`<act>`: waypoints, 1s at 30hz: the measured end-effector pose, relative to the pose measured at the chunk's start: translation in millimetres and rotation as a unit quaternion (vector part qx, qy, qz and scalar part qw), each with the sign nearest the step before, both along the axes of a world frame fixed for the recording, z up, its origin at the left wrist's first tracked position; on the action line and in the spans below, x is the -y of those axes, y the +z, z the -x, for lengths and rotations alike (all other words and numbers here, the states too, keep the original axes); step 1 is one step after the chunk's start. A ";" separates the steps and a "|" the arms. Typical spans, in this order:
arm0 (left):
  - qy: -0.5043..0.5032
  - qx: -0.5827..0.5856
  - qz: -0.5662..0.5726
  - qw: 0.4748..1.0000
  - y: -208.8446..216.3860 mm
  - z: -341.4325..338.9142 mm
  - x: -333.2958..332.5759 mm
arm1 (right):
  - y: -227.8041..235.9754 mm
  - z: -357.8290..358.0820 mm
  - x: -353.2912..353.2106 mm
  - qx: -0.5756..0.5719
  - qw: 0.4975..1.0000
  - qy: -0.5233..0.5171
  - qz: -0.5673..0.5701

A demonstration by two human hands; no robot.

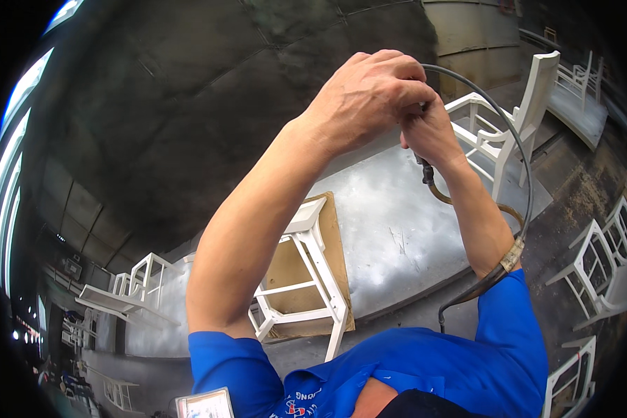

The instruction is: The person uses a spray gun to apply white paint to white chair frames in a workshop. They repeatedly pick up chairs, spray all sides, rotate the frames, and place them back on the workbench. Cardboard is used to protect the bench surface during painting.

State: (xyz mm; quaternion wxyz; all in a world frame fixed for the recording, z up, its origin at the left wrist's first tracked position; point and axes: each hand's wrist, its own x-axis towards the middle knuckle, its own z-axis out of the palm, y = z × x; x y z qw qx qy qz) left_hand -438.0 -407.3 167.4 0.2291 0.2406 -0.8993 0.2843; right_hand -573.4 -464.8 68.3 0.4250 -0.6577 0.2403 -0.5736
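Observation:
Both my hands meet at the upper middle, raised above a grey metal table. My right hand (433, 132) is wrapped round what looks like a spray gun, mostly hidden by my fingers; its dark hose fitting (426, 172) sticks out below my palm. My left hand (376, 94) is closed over the gun's upper part, fingers bent against my right hand. A thin grey hose (506, 122) arches from beside the hands down to my right elbow, where wrapped tape (512, 255) bundles it with a brownish hose (439, 195).
Below my left forearm a white chair frame (312, 279) lies on a brown board (345, 272) on the grey table (397, 244). A white chair (529, 104) stands at the table's right end. More white chairs (595, 279) stand at right, others (146, 272) at left. A dark wall (209, 104) rises behind.

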 end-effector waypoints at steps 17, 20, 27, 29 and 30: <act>0.031 0.042 0.121 0.991 11.8 12.5 -23.6 | 3.3 6.9 0.5 0.073 0.991 -0.016 0.108; 0.041 0.024 0.146 0.988 7.8 16.1 -30.7 | 3.4 14.2 -1.5 0.085 0.988 -0.005 0.132; 0.039 -0.006 0.185 0.982 3.3 21.0 -36.5 | 8.7 15.5 -3.4 0.100 0.972 -0.023 0.211; 0.041 -0.007 0.184 0.982 2.1 21.6 -37.4 | 8.6 17.7 -3.6 0.089 0.972 -0.034 0.214; 0.038 -0.015 0.192 0.980 1.9 21.6 -37.7 | 8.7 17.2 -2.9 0.113 0.971 -0.014 0.208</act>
